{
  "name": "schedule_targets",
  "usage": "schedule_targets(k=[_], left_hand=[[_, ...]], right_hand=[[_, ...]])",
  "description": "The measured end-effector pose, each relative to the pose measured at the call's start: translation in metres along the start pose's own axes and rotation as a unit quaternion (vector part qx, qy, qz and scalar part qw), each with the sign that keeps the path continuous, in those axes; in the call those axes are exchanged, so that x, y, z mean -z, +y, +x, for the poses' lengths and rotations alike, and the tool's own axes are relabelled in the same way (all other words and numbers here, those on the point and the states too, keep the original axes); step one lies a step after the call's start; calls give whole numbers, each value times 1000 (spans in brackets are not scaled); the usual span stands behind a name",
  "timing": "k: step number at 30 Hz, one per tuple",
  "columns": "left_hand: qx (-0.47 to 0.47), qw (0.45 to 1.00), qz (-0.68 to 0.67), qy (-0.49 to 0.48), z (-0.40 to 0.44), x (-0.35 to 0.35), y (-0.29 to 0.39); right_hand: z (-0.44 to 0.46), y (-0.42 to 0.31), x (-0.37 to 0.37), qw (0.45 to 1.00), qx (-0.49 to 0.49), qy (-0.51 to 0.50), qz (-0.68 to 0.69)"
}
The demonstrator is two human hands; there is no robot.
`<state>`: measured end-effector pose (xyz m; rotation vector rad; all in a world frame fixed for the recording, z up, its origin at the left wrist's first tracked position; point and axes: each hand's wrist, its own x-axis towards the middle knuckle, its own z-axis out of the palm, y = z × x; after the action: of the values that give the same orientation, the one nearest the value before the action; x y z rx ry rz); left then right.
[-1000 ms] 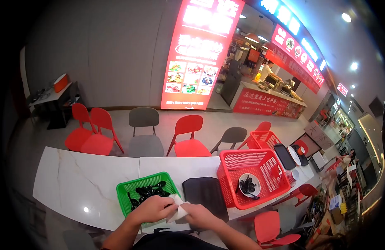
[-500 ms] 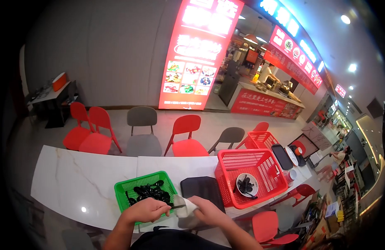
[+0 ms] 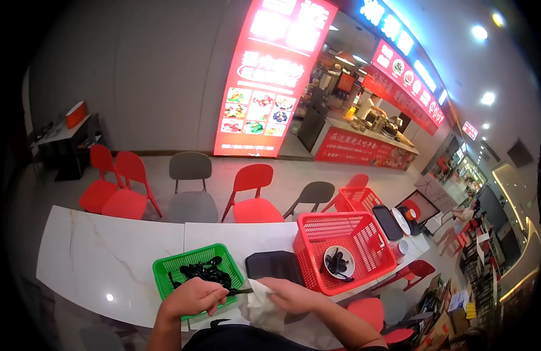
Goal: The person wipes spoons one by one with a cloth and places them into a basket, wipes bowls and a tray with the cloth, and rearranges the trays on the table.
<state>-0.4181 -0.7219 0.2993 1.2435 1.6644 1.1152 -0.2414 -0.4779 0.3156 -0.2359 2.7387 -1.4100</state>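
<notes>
My left hand (image 3: pixel 195 296) is closed on a black spoon (image 3: pixel 241 291), whose dark handle shows between my hands. In my right hand (image 3: pixel 289 293) is a white cloth (image 3: pixel 264 311), wrapped around the spoon's other end, which is hidden. Below and beyond my left hand stands a green basket (image 3: pixel 165 279) holding a heap of black spoons (image 3: pixel 209 272). A black tray (image 3: pixel 275 266) lies on the table just past my right hand.
Right of the tray, a red basket (image 3: pixel 305 251) holds a white bowl (image 3: pixel 347 257) with several black spoons. More trays, plates and stacked cups (image 3: pixel 401 248) stand at the table's right end. Red and grey chairs (image 3: pixel 192 190) line the far side of the marble-patterned table (image 3: pixel 100 257).
The view has swung slightly, shifting the scene left. The cloth hangs lower and more spread below my right hand. My left hand still grips the spoon.
</notes>
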Motion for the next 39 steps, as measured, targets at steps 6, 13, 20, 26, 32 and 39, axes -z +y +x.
schedule_targets(k=[6,13,20,26,32,39], left_hand=[[-15,999,16,33,-7,-1,-6],[-32,998,35,46,-21,9,1],[-45,995,76,53,-26,-3,1],[-137,971,158,117,-27,0,-12],[-179,954,62,233,-17,-14,-14],[-89,893,-266,352,-12,-42,-33]], right_hand=[[6,5,-3,989,-94,-1,-112],[17,-1,-8,978,-78,-20,-194],[28,3,-22,999,-13,-35,-27],[24,13,-30,978,-48,5,-203],[22,46,-42,940,124,314,51],[64,24,-65,765,103,369,517]])
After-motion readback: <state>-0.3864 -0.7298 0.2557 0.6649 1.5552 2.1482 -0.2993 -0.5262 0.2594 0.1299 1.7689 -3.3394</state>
